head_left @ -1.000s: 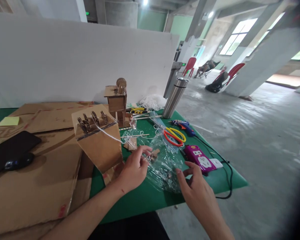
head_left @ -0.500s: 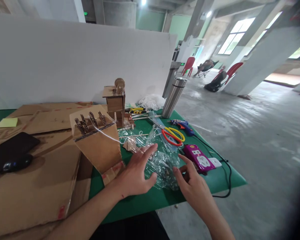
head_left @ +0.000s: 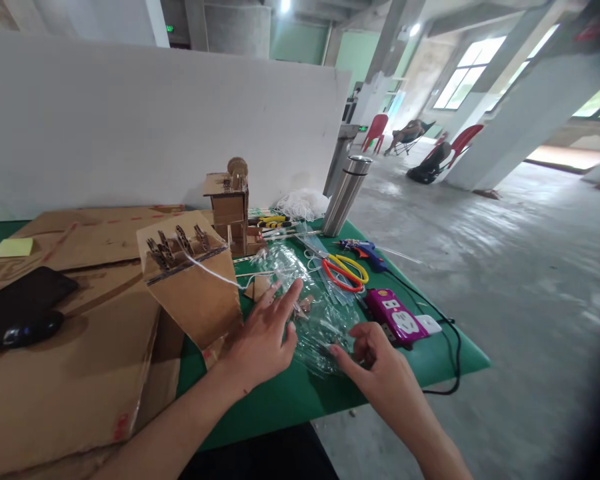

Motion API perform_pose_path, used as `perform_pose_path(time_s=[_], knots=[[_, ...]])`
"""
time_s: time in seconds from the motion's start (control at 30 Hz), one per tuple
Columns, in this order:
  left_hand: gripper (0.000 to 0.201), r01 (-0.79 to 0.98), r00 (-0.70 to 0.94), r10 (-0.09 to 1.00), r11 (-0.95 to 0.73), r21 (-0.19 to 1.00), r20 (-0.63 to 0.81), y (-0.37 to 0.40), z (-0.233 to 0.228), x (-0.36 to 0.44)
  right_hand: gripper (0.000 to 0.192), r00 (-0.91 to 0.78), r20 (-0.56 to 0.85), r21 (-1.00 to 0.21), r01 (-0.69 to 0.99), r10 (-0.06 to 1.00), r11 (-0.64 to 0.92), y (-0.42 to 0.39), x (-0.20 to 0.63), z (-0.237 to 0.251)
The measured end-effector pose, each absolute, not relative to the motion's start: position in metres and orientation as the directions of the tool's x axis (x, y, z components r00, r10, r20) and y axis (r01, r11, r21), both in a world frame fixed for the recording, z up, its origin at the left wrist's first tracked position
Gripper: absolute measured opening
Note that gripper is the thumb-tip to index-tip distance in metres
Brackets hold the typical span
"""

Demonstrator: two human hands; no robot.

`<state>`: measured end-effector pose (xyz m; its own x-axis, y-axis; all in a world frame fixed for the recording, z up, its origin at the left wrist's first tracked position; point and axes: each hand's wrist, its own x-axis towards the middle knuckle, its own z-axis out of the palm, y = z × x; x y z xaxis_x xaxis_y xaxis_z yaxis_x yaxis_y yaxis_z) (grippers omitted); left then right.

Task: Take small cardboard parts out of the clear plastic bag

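Observation:
A crinkled clear plastic bag [head_left: 323,327] lies on the green tabletop between my hands. My left hand [head_left: 265,337] is open, its fingers spread over the bag's left side, next to a small cardboard piece [head_left: 257,288]. At the bag's right edge is my right hand [head_left: 380,360], its fingers curled and its thumb apart from them, near the plastic; I see nothing held in it. Left of my left hand leans a folded cardboard piece [head_left: 195,287] with corrugated strips on top. A white string [head_left: 213,272] runs from it towards the bag.
Scissors with red and yellow handles [head_left: 345,272], a blue glue gun [head_left: 365,253], a purple power strip [head_left: 393,317] and a steel flask [head_left: 347,197] stand or lie to the right. Behind is a cardboard tower [head_left: 230,213]. Cardboard sheets [head_left: 80,373] bear a black phone [head_left: 25,300].
The plastic bag has become flatter and more spread out. My left hand has shifted slightly left, and my right hand's fingers have curled in more.

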<state>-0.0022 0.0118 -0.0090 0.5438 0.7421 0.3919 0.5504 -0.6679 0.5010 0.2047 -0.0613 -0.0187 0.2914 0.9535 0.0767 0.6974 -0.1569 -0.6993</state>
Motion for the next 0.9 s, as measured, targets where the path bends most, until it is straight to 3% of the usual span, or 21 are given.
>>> perform_pose_path(time_s=[0.13,0.27,0.4,0.53,0.67,0.9], knots=[[0.082,0.56,0.586,0.718,-0.694,0.453,0.376,0.01,-0.006,-0.003,0.039,0.389,0.084,-0.842,0.52,0.917,-0.143,-0.065,0.222,-0.023],[0.083,0.567,0.615,0.73,-0.673,0.475,0.298,0.007,-0.001,-0.004,0.045,0.454,-0.012,-0.964,0.23,0.891,-0.13,-0.067,0.245,-0.022],[0.074,0.553,0.664,0.706,-0.686,0.472,0.247,0.009,-0.001,-0.003,0.052,0.519,-0.081,-0.995,0.002,0.851,-0.096,-0.066,0.26,-0.019],[0.052,0.588,0.661,0.701,-0.705,0.397,0.268,0.013,-0.006,-0.001,0.049,0.518,-0.108,-0.986,-0.168,0.849,-0.023,-0.064,0.262,-0.019],[0.018,0.599,0.62,0.699,-0.715,0.36,0.356,0.012,-0.004,0.001,0.046,0.532,-0.126,-0.971,-0.237,0.837,0.004,-0.063,0.259,-0.019],[0.025,0.552,0.623,0.672,-0.74,0.385,0.399,0.008,0.003,0.002,0.042,0.59,-0.153,-0.966,-0.26,0.793,0.007,-0.062,0.255,-0.017]])
